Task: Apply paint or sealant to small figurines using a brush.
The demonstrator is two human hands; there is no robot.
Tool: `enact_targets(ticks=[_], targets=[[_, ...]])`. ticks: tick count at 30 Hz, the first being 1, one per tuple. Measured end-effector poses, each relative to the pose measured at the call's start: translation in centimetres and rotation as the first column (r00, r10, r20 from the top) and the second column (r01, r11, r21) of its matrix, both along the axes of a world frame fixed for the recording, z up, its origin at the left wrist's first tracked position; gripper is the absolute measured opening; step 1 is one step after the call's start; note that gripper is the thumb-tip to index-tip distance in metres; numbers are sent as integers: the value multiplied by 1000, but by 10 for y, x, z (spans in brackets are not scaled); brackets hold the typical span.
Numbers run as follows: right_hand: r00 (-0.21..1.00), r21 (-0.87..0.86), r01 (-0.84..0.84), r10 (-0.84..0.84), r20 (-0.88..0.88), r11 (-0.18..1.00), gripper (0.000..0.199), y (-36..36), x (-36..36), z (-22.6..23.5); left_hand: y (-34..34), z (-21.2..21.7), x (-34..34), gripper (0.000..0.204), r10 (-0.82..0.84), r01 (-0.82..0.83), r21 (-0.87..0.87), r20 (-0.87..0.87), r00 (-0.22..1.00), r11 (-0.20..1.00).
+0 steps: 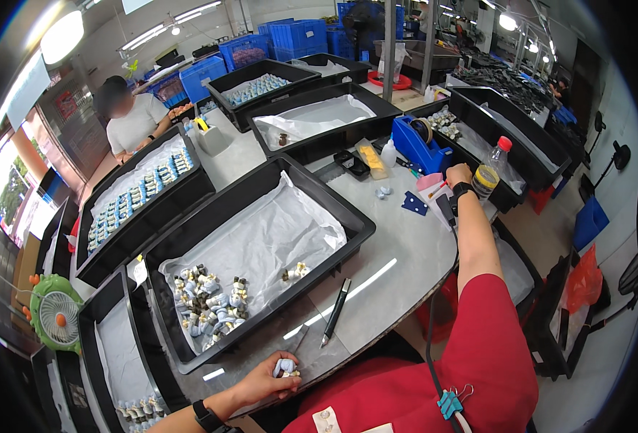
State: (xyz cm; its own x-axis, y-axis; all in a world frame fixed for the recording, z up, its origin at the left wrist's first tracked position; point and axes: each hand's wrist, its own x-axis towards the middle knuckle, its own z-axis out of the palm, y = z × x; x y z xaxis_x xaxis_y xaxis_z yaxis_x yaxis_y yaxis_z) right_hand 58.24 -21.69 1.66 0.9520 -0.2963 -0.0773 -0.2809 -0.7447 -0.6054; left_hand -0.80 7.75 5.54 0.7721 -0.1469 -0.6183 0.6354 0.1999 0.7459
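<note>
Now the left hand (274,375) pinches a small part (285,367); right hand (458,175) reaches far, grip unclear — needs a tool next, I'd guess.

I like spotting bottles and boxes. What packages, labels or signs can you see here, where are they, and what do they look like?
Drink bottle: far right of the table, beside the right hand; clear, red cap, yellowish label.
Squeeze bottle: table middle, behind the big tray; small, white.
Blue crates: stacked at the back; boxy.
Wall sign: far left; reddish, too blurred to tell more.

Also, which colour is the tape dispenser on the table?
Blue, seen in the head view: the tape dispenser beyond the right hand.
</note>
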Motion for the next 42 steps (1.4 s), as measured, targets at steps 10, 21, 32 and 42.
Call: enact_targets(ticks=[10, 21, 32, 42], targets=[[950, -135, 144, -99, 297, 980, 26, 12, -25, 16, 3, -1, 1, 39, -20, 20, 7, 4, 1000, 1000], [974, -472, -145, 210, 89, 870, 24, -11, -42, 46, -4, 0, 1, 36, -4, 4, -26, 13, 1000, 1000], [834, 828, -491, 421, 357, 271, 33, -11, -192, 109, 4, 2, 3, 43, 165, -158, -162, 28, 986, 974], [376, 693, -676, 692, 616, -249, 14, 113, -400, 73, -2, -11, -7, 42, 257, -235, -222, 76, 963, 946]])
